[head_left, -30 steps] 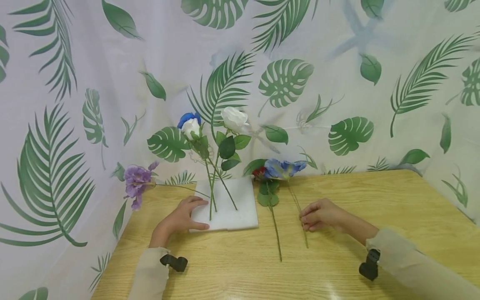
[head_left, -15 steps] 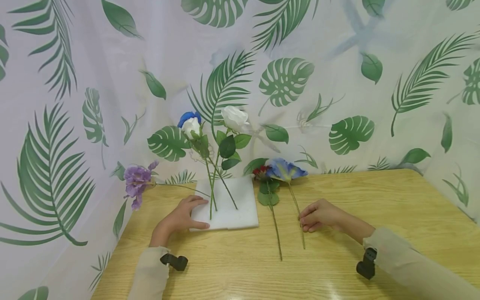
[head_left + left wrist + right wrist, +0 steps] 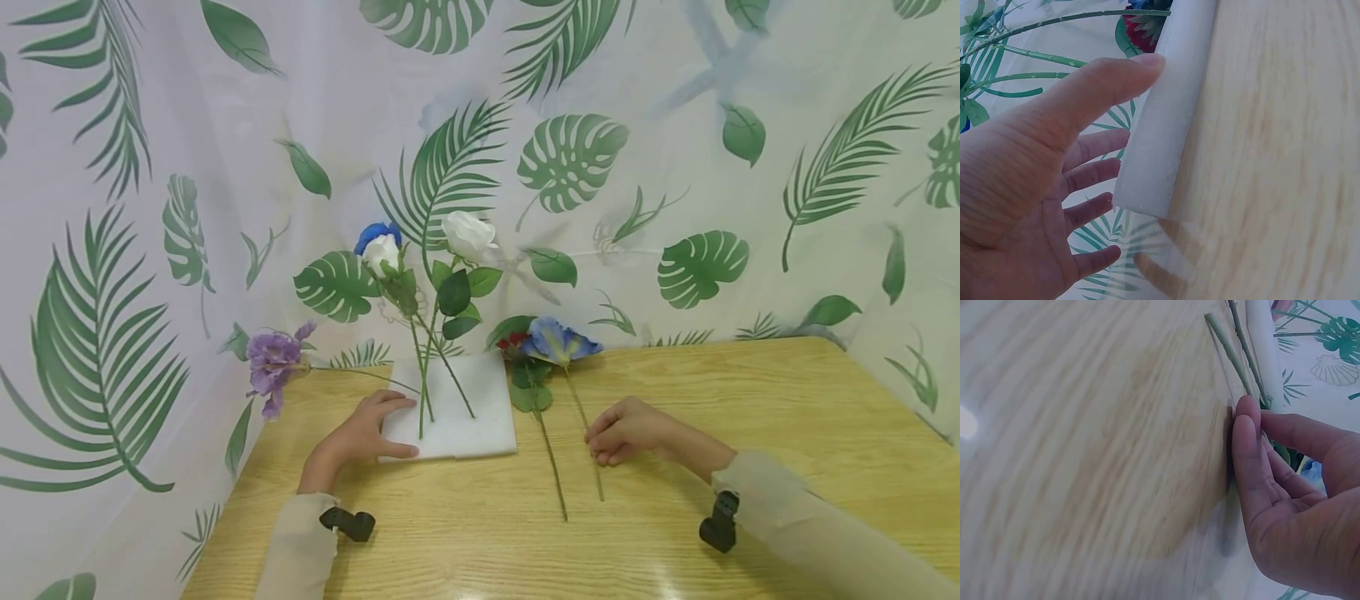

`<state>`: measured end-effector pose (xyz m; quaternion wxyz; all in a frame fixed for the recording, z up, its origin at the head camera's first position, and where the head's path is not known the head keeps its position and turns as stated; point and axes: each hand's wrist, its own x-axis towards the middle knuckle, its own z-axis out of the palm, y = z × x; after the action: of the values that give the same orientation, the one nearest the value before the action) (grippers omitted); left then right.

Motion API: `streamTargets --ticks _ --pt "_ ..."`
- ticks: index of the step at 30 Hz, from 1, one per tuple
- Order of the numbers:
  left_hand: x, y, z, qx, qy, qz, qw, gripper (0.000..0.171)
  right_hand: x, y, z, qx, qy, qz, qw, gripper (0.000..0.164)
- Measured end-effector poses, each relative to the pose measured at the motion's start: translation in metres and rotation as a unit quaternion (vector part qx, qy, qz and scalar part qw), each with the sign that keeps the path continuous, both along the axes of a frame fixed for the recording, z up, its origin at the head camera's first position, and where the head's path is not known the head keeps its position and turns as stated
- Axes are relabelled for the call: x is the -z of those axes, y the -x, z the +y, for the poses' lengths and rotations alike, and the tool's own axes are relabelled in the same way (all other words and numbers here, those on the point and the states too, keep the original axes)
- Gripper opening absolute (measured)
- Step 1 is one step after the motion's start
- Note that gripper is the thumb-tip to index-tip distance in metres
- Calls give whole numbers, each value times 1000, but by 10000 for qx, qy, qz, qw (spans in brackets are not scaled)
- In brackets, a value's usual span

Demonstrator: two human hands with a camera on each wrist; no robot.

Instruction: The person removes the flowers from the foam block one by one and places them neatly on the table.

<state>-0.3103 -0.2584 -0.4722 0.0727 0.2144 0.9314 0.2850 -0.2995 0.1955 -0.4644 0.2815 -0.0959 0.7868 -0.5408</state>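
My left hand (image 3: 365,431) rests at the left edge of a white foam block (image 3: 491,417). In the left wrist view, its thumb lies on the foam edge and its fingers are spread loosely beside the end. Stuck upright in the foam are a white rose (image 3: 468,236), a second white rose (image 3: 382,257) and a blue rose (image 3: 372,237) behind it. A purple flower (image 3: 272,367) leans out to the left, its stem reaching the foam. My right hand (image 3: 627,431) pinches the lower stem of a blue flower (image 3: 558,342), thumb against fingertips; the stem's cut end (image 3: 1219,334) sticks out.
A red flower (image 3: 513,342) with green leaves lies on the wooden table (image 3: 712,383) right of the foam, its head partly behind the blue bloom. A leaf-printed curtain (image 3: 645,167) rises behind the table and along its left side.
My right hand has moved left with the blue flower, whose bloom now covers more of the red flower. The red flower has shifted slightly. My left hand and the foam stay in place.
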Motion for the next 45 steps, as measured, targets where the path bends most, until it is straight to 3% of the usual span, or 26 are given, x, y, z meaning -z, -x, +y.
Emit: streamTargets --ticks 22,26,45 --pt "-5 -3 1 138 226 -32 9996 84 -4 0 -9 69 -57 -165 9998 30" --pt "-7 -5 2 41 316 -49 9995 89 -3 0 -10 35 -55 -159 9999 31" --pt "-2 -6 9 -490 1001 630 9918 93 -4 1 -8 -91 -86 -17 9999 33"
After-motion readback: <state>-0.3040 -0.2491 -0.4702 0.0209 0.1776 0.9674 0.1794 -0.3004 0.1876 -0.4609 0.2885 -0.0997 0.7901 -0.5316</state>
